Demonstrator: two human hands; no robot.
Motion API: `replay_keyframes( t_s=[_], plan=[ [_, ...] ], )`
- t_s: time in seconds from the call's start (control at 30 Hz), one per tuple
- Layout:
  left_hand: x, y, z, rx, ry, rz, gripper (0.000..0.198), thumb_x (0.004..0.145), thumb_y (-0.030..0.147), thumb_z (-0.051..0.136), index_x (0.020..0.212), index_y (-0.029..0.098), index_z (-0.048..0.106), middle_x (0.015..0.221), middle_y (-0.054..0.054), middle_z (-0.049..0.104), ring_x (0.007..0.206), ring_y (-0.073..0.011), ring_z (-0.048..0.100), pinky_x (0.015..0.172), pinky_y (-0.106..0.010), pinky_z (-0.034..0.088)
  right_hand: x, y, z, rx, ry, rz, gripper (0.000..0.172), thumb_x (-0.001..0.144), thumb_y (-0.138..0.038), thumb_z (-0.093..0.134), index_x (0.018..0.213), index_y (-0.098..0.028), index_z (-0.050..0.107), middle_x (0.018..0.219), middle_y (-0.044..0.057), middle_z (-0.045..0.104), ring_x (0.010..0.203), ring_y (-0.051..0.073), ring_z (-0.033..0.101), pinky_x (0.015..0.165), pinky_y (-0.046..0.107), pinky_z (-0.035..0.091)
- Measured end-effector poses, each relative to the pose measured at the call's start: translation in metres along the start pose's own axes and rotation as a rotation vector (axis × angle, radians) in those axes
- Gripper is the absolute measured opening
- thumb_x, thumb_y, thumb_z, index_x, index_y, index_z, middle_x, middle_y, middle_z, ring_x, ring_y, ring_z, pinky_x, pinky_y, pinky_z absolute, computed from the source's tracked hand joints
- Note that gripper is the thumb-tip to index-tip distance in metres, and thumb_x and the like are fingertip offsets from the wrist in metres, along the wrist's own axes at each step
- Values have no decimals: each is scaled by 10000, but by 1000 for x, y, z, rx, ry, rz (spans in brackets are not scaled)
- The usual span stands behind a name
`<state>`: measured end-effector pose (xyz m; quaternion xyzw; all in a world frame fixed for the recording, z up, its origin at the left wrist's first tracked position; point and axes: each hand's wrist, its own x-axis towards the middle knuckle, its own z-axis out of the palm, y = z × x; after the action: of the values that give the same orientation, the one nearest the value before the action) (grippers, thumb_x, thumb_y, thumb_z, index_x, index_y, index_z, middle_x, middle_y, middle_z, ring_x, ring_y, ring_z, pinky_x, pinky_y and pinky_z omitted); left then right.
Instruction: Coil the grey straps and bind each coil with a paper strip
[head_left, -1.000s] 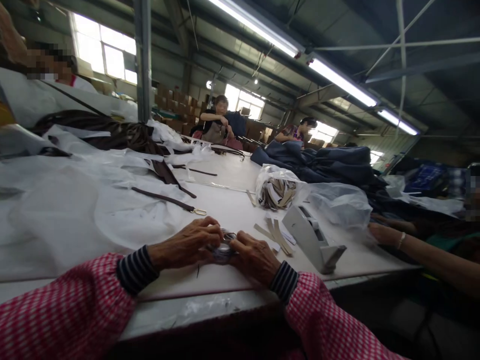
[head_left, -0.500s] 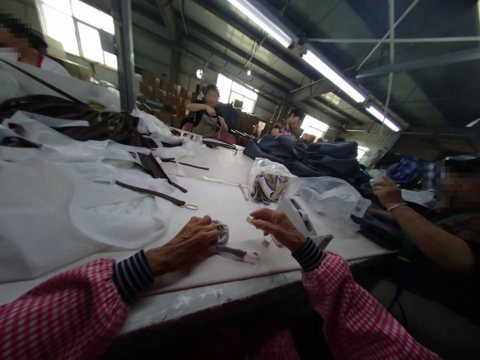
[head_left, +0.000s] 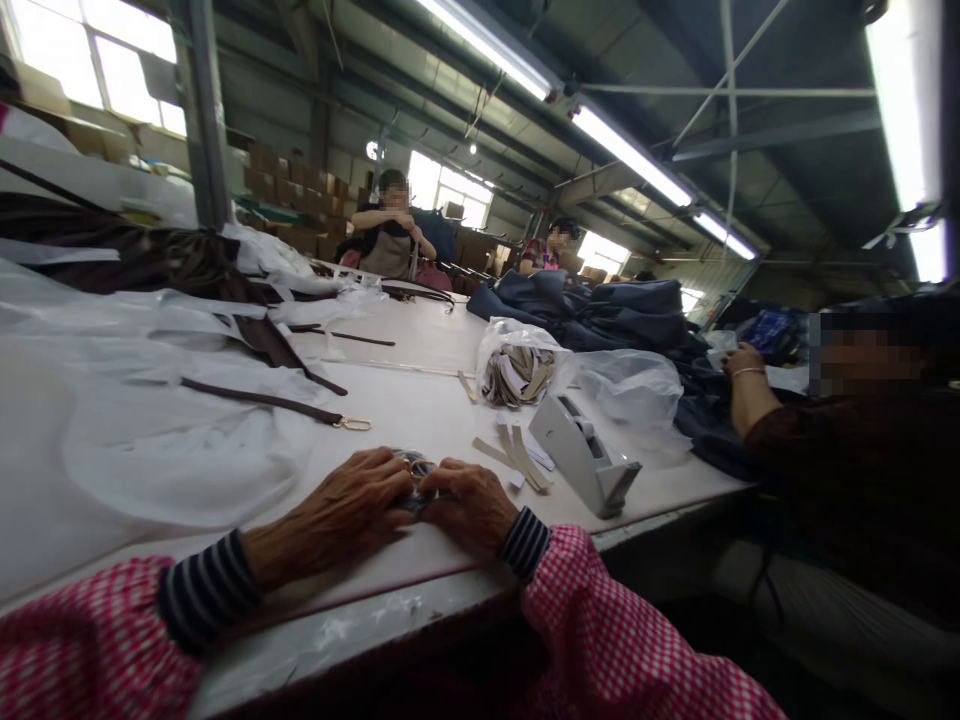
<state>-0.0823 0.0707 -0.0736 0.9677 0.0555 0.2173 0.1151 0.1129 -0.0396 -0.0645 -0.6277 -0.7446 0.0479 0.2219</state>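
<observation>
On the table right in front of me lies a coiled grey strap (head_left: 405, 456) with gold-coloured metal on it. My left hand (head_left: 345, 505) is closed on its left side. My right hand (head_left: 474, 503) presses in from the right, its fingers closed at the same coil. Most of the coil is covered by the fingers, so any small piece under them is hidden. Just right of my right hand stands a grey tape dispenser (head_left: 571, 448). Several loose beige strips (head_left: 517, 455) lie between them.
Left is a dark brown strap (head_left: 259, 398) with a gold ring, on white sheeting (head_left: 90, 350). Behind the dispenser sits a clear bag of beige strips (head_left: 521, 370). Dark blue fabric (head_left: 592, 305) is piled farther back. A co-worker's hand (head_left: 744, 360) is at right; other people sit beyond.
My right hand has moved left from beside the tape dispenser to the coil, where a small white piece showed at its fingertips earlier. My left hand stays on the coil. The view has turned right.
</observation>
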Motion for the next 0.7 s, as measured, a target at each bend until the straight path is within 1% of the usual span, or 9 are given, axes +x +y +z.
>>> replay_keyframes(
  t_s=[0.1,0.17,0.23,0.33,0.4,0.47,0.5,0.6,0.7],
  plan=[
    [3,-5,13,117,29,-31,190,947,272,679,1126,218,648,1056,-55,664,983,-265,544,917,-401,403,1,-1,5,-6,37,43,234,826,-287,833,1042,-249,752,894,-13,647,831,161,623,728,252,416],
    [5,-7,16,114,52,9,181,980,211,609,1157,236,641,1067,-46,672,982,-250,551,912,-386,405,-1,-2,5,1,46,49,250,833,-273,821,1072,-258,747,899,-11,641,831,165,617,736,260,422],
    [6,-6,15,72,66,48,180,1004,202,557,1161,249,632,1075,-37,673,981,-234,552,900,-365,402,-5,-1,0,66,28,29,299,834,-240,816,1121,-258,733,919,-8,647,832,161,613,751,264,436],
    [6,-4,10,33,72,40,72,1003,230,564,996,223,636,998,-26,667,921,-219,536,829,-341,382,-15,4,-15,273,40,52,433,810,-207,835,1216,-242,688,960,-2,677,824,150,621,735,255,463],
    [5,-3,8,38,75,25,92,979,225,598,890,207,612,948,-19,657,891,-216,520,780,-335,354,-20,8,-26,371,113,114,347,822,-222,827,1148,-206,709,947,7,687,804,146,624,704,251,469],
    [5,-4,8,48,74,18,106,949,211,629,847,202,597,907,-15,649,880,-218,513,756,-335,326,-23,11,-32,367,162,142,144,854,-229,797,981,-180,751,904,15,682,794,145,618,702,255,464],
    [5,-5,9,49,75,17,110,938,210,640,837,202,597,890,-13,644,874,-217,512,749,-337,313,-23,11,-32,333,152,134,67,866,-224,786,906,-177,762,884,16,677,792,144,612,711,258,458],
    [5,-8,9,35,77,23,119,931,238,658,829,203,608,865,-12,632,863,-215,510,748,-343,287,-20,8,-24,211,67,102,34,851,-187,796,820,-189,782,831,9,662,779,143,595,709,261,429],
    [5,-8,7,2,84,37,126,946,261,652,836,208,621,866,-11,626,861,-211,508,757,-348,279,-13,1,-9,166,58,99,73,814,-144,815,772,-183,770,786,-2,636,754,142,583,684,261,403]
  ],
)
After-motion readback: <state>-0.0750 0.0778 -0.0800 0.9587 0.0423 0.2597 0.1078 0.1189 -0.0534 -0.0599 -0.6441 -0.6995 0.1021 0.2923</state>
